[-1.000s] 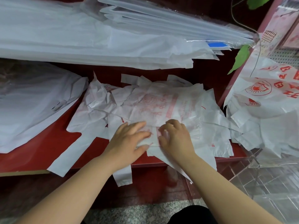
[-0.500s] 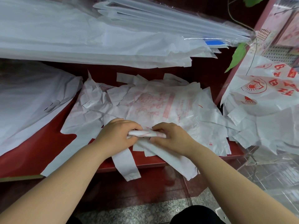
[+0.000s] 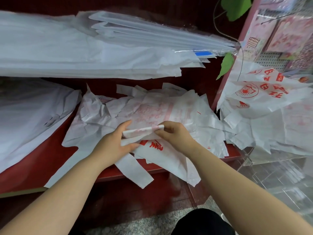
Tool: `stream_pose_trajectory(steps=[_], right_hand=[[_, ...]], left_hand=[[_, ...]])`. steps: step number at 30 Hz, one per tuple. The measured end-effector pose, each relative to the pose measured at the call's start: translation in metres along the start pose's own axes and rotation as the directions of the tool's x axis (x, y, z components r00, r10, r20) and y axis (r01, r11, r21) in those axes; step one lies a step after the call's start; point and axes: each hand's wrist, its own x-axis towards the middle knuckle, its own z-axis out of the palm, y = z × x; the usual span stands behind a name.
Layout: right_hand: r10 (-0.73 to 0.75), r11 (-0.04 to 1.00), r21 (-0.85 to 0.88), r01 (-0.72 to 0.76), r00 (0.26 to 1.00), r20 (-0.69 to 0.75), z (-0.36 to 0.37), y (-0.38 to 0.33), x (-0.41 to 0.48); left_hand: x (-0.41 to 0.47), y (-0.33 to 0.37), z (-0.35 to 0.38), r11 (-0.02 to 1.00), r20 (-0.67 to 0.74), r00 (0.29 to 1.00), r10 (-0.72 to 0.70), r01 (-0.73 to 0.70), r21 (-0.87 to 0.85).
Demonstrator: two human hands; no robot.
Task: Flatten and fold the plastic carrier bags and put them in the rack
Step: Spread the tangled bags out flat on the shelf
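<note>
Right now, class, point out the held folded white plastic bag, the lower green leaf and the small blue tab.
folded white plastic bag [image 3: 144, 131]: head view, its folded upper strip.
lower green leaf [image 3: 226, 65]: head view, mid-blade.
small blue tab [image 3: 202, 53]: head view, its centre.

Desk [image 3: 39, 163], centre: loose heap of carrier bags [image 3: 169, 107], handles overhanging the front edge. Near side of heap: folded bag [image 3: 144, 131], held between left hand [image 3: 111, 146] at its left end and right hand [image 3: 176, 138] at its right end. Left of heap: flat bags [image 3: 25, 116], lying on the desk. Behind heap (and higher): long stack of bags [image 3: 84, 56]. Right of desk: rack [image 3: 271, 175], further bags [image 3: 264, 116] piled on top.
</note>
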Motion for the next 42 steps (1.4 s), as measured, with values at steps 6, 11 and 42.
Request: stream_pose_trajectory(steps=[6,11,42], right_hand=[[0.06,0.982,0.187,-0.027,0.983,-0.173,-0.014,0.01,-0.009],[0.014,0.987,0.157,0.028,0.965,-0.262,-0.044,0.004,-0.028],[0.227,0.717,-0.674,-0.177,0.974,-0.014,-0.198,0.142,-0.144]], left_hand=[[-0.008,-0.012,0.011,0.947,0.21,0.977,0.035,-0.099,0.305],[-0.002,-0.015,0.017,0.879,0.232,0.972,0.042,-0.147,0.454],[-0.029,0.162,0.248,0.935,0.437,0.863,0.253,-0.101,-0.34]])
